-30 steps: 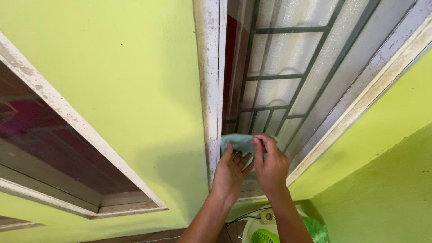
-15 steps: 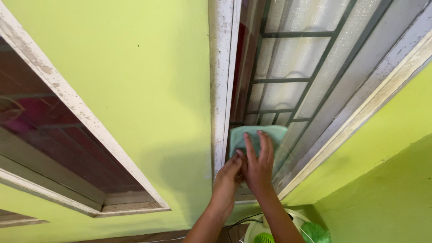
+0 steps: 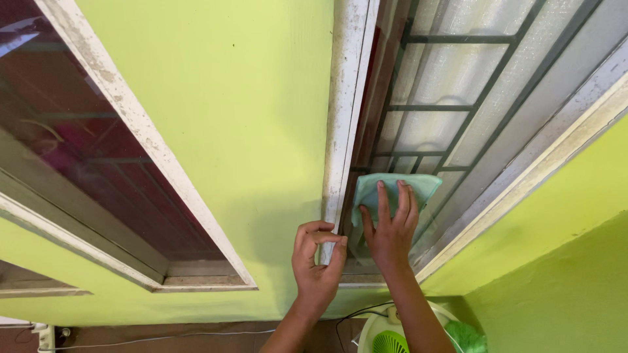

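Note:
My right hand lies flat, fingers spread, pressing a light green cloth against the lower part of a frosted glass window pane with a dark metal grille behind it. My left hand curls its fingers around the worn white window frame just left of the cloth, gripping its edge. The cloth's lower half is hidden under my right hand.
A lime green wall separates this window from a second window with dark reddish glass at the left. Below stands a white and green fan with a cable running along the floor. Another green wall closes in at the right.
My left hand let go of the cloth and moved left onto the window frame. My right hand flattened the cloth on the glass. The view shifted right.

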